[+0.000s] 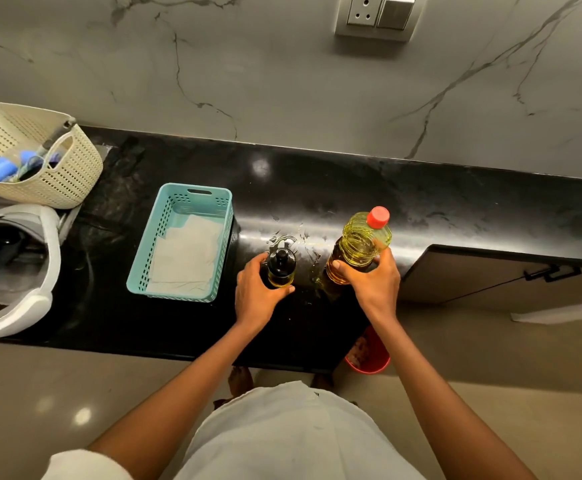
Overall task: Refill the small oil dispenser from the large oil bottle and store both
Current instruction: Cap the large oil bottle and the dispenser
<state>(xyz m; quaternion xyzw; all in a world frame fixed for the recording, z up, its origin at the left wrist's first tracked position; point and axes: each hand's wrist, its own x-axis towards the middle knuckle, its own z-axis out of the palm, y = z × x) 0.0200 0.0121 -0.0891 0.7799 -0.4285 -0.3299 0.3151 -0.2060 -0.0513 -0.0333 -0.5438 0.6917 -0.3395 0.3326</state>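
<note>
L hand (258, 289) curled round dispenser (280, 268). R hand (369, 282) wrapped round bottle (362, 244), low on body. Both upright on desk (351, 188), bottle at 3 o'clock of dispenser. Wet drops (305, 237) at dispenser's 12-1 o'clock, prob oil: slick grip, either could slip on lift. Basket (227, 209) at 9 o'clock; tall bottle may tip inside.

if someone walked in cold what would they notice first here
The large oil bottle with its red cap catches the eye first, standing mid-counter with the right hand gripping its lower body. Just left of it, the left hand holds the small oil dispenser, dark-topped with yellow oil inside. Further left on the black counter sits a teal basket lined with paper.
</note>
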